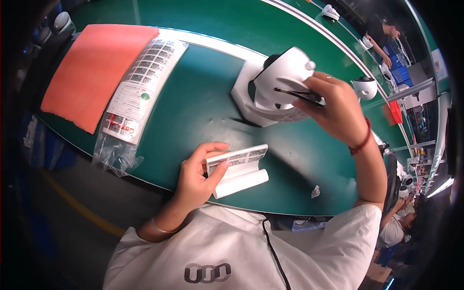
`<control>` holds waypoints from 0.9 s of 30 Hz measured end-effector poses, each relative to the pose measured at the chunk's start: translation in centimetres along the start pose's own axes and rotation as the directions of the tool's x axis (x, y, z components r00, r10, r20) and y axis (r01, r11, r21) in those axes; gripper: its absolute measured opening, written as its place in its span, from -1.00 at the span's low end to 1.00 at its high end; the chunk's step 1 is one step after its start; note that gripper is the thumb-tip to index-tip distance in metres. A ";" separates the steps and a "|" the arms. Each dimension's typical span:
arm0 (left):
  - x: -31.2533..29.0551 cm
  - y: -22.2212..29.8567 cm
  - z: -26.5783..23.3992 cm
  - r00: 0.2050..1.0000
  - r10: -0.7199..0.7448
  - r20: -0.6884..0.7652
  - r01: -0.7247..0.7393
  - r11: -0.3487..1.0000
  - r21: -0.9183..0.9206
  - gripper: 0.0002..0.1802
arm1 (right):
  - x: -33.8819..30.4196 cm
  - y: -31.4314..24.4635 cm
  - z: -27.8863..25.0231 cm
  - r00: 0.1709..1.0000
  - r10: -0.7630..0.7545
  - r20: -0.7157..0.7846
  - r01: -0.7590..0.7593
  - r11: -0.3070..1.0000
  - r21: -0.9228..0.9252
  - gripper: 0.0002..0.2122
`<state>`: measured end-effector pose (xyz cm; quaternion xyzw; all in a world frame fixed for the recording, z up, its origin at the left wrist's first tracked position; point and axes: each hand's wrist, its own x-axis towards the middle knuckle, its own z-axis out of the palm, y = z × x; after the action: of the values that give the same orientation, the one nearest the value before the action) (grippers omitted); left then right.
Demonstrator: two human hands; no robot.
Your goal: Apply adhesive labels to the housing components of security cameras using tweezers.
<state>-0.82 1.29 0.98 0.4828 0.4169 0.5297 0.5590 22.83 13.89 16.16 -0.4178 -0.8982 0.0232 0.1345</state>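
My left hand (200, 169) pinches a curled sheet of printed labels (241, 157) between thumb and fingers, just above the green table near its front edge. To the right and farther off, my right hand (336, 104) is closed on dark tweezers (299, 93), their tips pointing left across the front of a white rounded device (282, 72). It looks like a camera housing with a black part. The device lies tilted on a white foam block (241, 92). Whether a label sits at the tweezer tips, or my right fingers also touch the device, I cannot tell.
At the left lie an orange sheet (94, 72) and a plastic-bagged stack of label sheets (140, 89). A small label scrap (315, 192) lies at the right. Beyond the table edge, a similar white device (365, 88) stands on a green surface. Other people work farther right.
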 end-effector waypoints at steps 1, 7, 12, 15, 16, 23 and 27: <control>0.0 0.0 0.0 0.999 0.025 -0.025 -0.026 0.999 -0.033 -0.68 | 0.2 0.3 1.3 1.000 0.005 0.005 -0.006 0.999 0.040 -0.80; -0.1 0.3 0.0 0.995 0.046 -0.086 -0.059 0.987 -0.150 -0.80 | -2.2 -3.0 2.3 0.957 0.000 -0.290 0.038 0.991 0.128 -0.47; 0.0 0.2 0.4 0.998 -0.011 -0.064 -0.001 0.984 -0.181 -0.83 | -4.6 -5.5 6.1 0.983 -0.133 -0.127 0.172 0.908 0.382 -0.55; 0.1 0.8 0.9 0.997 0.000 -0.081 -0.016 0.980 -0.197 -0.84 | -5.5 -5.6 7.3 0.981 -0.120 -0.155 0.182 0.855 0.486 -0.66; 0.1 0.6 0.7 0.997 -0.004 -0.079 -0.011 0.981 -0.191 -0.84 | -5.8 -5.4 7.2 0.984 -0.112 -0.136 0.167 0.849 0.501 -0.67; 0.1 0.1 0.4 0.997 0.068 0.022 -0.068 0.998 -0.004 -0.81 | -7.4 -4.2 7.7 0.999 -0.041 -0.035 0.054 0.731 0.680 -0.89; 0.7 1.0 1.6 0.997 -0.063 -0.047 0.047 0.960 -0.277 -0.78 | -7.7 -4.0 7.7 0.998 0.051 -0.043 -0.009 0.744 0.668 -0.90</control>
<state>0.60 1.85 2.29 0.3735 0.3677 0.5800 0.6235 22.57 6.00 7.67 -0.3569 -0.8195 0.3324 0.3008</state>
